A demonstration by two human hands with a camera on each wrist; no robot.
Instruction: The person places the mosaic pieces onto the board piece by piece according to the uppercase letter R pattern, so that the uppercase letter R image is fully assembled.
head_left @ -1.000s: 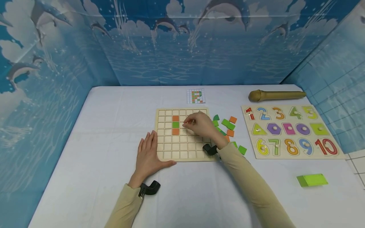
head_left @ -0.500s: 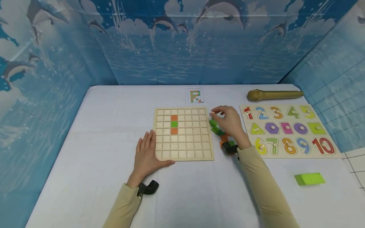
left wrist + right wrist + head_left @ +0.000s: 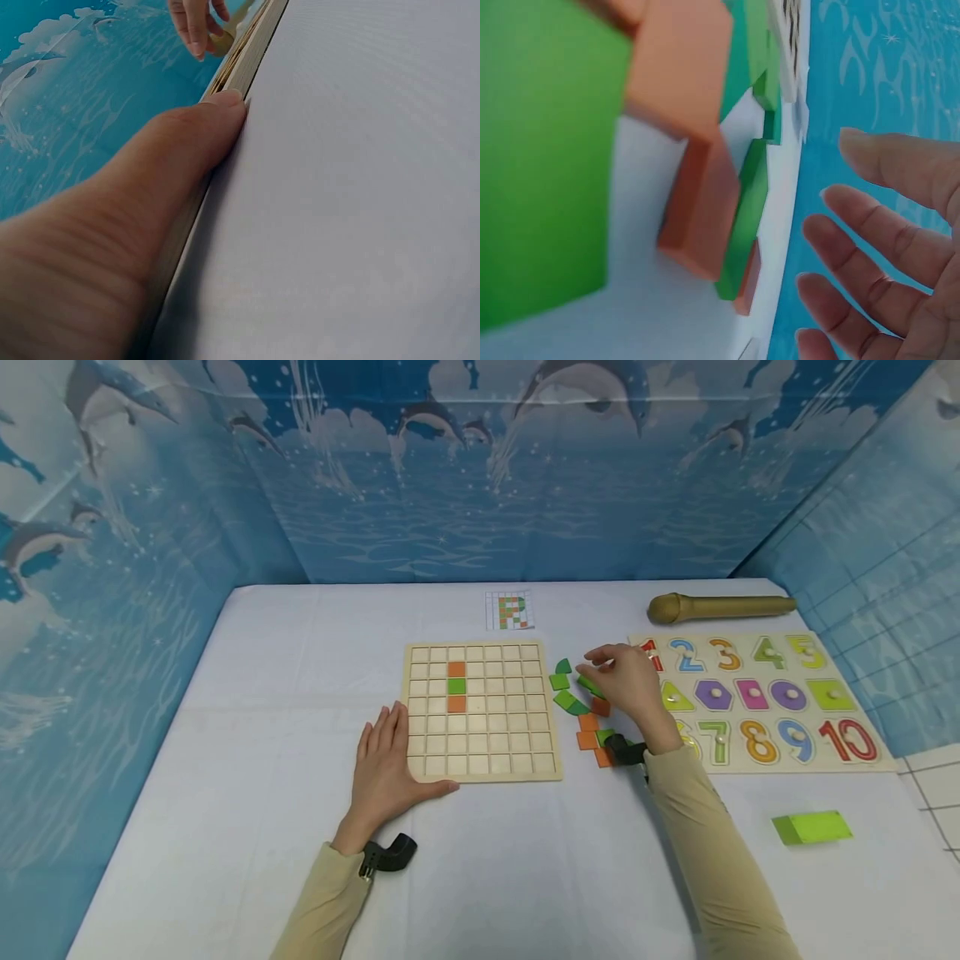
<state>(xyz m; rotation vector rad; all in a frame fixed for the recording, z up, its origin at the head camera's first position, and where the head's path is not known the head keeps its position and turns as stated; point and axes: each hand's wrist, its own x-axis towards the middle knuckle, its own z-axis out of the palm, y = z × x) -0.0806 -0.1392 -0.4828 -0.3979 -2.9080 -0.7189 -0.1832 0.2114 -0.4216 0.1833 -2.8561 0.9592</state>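
A wooden grid board [image 3: 498,727] lies on the white table, with an orange tile [image 3: 457,669], a green tile [image 3: 457,687] and another orange tile [image 3: 457,703] in one column. Against its left edge rests my left hand [image 3: 382,785], fingers straight, the thumb [image 3: 202,131] along the near edge. My right hand [image 3: 628,687] hovers over loose green and orange pieces right of the board. In the right wrist view its fingers [image 3: 870,217] are loosely spread with nothing between them, beside a standing-looking green tile [image 3: 746,217] and orange tile [image 3: 705,210].
Behind the board lies a card [image 3: 510,611] with a coloured grid pattern. A number and shape puzzle board [image 3: 787,768] lies at right, partly under my right hand. A brown microphone-shaped object [image 3: 723,607] sits behind it, and a bright green block [image 3: 813,827] in front.
My right hand has moved right, from over the grid board to above the loose pieces, its wrist now nearer the puzzle board. The left hand stays at the board's edge.
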